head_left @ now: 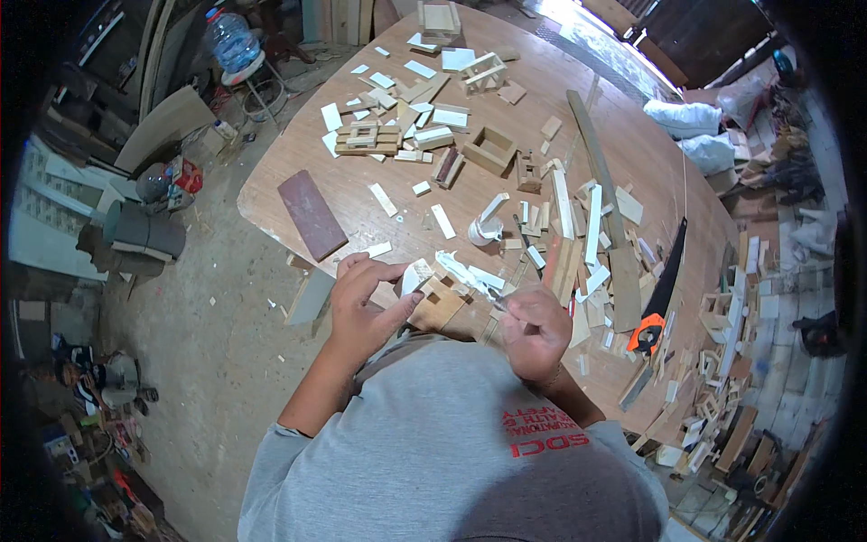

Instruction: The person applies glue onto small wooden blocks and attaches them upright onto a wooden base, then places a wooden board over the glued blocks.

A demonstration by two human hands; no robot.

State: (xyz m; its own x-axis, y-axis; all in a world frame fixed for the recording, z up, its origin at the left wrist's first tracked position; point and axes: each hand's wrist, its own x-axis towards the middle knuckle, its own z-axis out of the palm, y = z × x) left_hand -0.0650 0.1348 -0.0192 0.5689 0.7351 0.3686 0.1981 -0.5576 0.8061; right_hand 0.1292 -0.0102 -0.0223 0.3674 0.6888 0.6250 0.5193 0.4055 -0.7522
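Note:
My left hand (363, 294) pinches a small wood block (416, 277) with a pale face between thumb and fingers, at the table's near edge. In my right hand (536, 332) is a thin stick (468, 273), its far part thickly smeared with white glue-like paste; its exact kind is hard to make out. The stick's tip is close to the block, and I cannot tell whether they touch. Below the block lies a notched light-wood piece (440, 309), partly hidden by my body. Just beyond the stick stands a small white cup (485, 231) with a wood strip leaning in it.
A brown table (379, 239) carries several wood offcuts, a dark red board (312, 215), an open wooden box (490, 150) and long strips (591, 167). To the right lies a handsaw (664, 280) with an orange handle. A water bottle (232, 42) sits on a stool at far left.

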